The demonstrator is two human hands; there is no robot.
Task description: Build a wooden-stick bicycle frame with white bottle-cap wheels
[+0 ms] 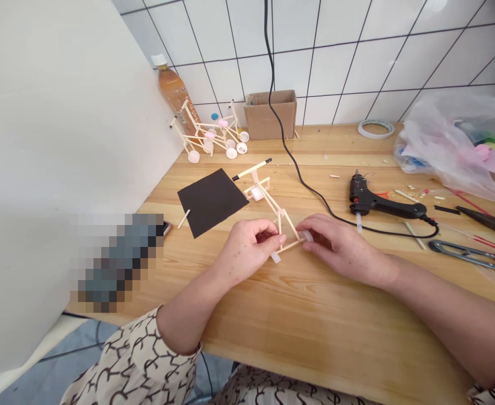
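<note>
A small tricycle model (265,194) made of thin wooden sticks lies on the table between my hands, its black-tipped handlebar pointing away from me. My left hand (247,247) pinches the frame near its rear left corner, beside a white wheel (276,257). At the rear right end of the axle stick, my right hand (336,247) has thumb and fingers closed on another white wheel (307,235). A third white wheel (256,193) sits at the front, below the handlebar. The fingertips partly cover the joints at the rear.
Black card (212,201) lies left of the model, near a blurred phone-like object (121,264). A glue gun (382,202) with a cord, snips (467,253), tape (376,129) and a plastic bag (462,146) are right. Similar models (209,138), a bottle (174,93) and a cardboard box (271,117) stand behind.
</note>
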